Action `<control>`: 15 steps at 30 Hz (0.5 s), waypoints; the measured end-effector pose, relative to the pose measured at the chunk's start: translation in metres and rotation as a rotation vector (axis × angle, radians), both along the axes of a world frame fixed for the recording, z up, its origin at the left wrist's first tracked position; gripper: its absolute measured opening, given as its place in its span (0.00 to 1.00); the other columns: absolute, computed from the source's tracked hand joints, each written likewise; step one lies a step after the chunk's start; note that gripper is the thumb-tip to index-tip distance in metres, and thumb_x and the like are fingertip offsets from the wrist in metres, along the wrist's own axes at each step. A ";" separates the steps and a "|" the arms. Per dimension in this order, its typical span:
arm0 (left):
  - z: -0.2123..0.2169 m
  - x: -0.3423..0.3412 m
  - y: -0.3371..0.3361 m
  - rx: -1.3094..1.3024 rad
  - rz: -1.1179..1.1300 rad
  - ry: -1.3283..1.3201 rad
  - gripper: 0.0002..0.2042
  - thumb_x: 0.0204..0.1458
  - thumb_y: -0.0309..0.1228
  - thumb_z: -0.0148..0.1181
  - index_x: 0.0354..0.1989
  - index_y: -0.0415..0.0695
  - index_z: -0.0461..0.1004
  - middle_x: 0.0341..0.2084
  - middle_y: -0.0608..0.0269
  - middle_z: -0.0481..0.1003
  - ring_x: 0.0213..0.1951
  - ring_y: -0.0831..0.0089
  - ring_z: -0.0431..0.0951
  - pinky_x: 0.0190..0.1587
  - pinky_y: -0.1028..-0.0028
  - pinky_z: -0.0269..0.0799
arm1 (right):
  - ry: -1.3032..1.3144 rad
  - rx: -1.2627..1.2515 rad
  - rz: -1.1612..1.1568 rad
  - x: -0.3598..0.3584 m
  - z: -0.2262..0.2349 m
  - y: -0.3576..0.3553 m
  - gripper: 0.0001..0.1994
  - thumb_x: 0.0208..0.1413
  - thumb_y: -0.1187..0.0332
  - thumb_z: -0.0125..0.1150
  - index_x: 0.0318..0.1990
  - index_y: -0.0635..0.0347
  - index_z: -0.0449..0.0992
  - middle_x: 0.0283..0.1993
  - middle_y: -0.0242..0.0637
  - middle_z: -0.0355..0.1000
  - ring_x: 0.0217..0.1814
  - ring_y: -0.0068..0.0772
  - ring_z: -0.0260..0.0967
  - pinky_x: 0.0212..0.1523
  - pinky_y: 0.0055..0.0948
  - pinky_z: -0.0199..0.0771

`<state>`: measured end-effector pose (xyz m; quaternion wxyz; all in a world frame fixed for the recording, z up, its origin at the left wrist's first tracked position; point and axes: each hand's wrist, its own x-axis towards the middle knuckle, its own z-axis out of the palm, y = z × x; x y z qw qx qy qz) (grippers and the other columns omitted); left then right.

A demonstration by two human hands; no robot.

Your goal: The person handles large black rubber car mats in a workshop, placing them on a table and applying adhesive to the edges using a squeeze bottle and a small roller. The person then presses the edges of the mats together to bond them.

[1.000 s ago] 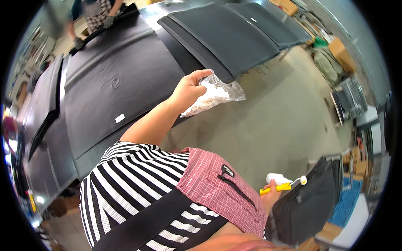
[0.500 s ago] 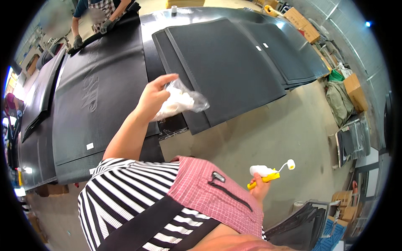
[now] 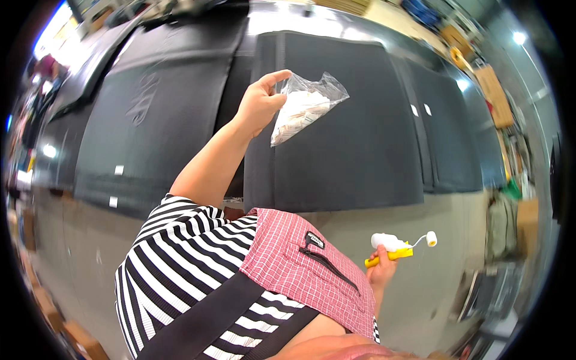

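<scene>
I see my left hand (image 3: 261,103) raised far out, pinching the top of a clear plastic bag (image 3: 305,107) with pale pieces inside, hanging above a dark mat (image 3: 354,138) on the floor. Near right, my right hand (image 3: 380,273) grips the yellow handle of a small roller (image 3: 401,245), possibly with a white bottle.
</scene>
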<state>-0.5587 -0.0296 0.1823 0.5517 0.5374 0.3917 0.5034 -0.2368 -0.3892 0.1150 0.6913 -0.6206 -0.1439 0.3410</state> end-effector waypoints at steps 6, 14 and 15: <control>-0.012 -0.048 -0.019 -0.036 0.307 0.074 0.28 0.51 0.15 0.55 0.65 0.34 0.67 0.37 0.63 0.76 0.31 0.82 0.72 0.37 0.81 0.71 | 0.013 0.056 0.455 0.042 0.002 0.129 0.17 0.56 0.81 0.63 0.54 0.64 0.71 0.51 0.43 0.76 0.30 0.20 0.67 0.30 0.20 0.69; -0.044 -0.062 -0.054 0.108 0.722 0.447 0.34 0.49 0.25 0.68 0.65 0.26 0.62 0.62 0.47 0.66 0.40 0.73 0.80 0.44 0.75 0.76 | 0.098 0.078 0.808 0.008 0.007 0.223 0.17 0.53 0.82 0.66 0.50 0.62 0.74 0.43 0.37 0.77 0.30 0.22 0.69 0.30 0.20 0.69; -0.045 -0.056 -0.056 0.097 0.700 0.483 0.35 0.49 0.27 0.69 0.64 0.24 0.61 0.68 0.46 0.58 0.42 0.70 0.82 0.46 0.73 0.77 | 0.102 0.069 0.821 0.004 0.006 0.225 0.16 0.53 0.82 0.66 0.50 0.61 0.74 0.43 0.37 0.77 0.30 0.22 0.69 0.30 0.20 0.69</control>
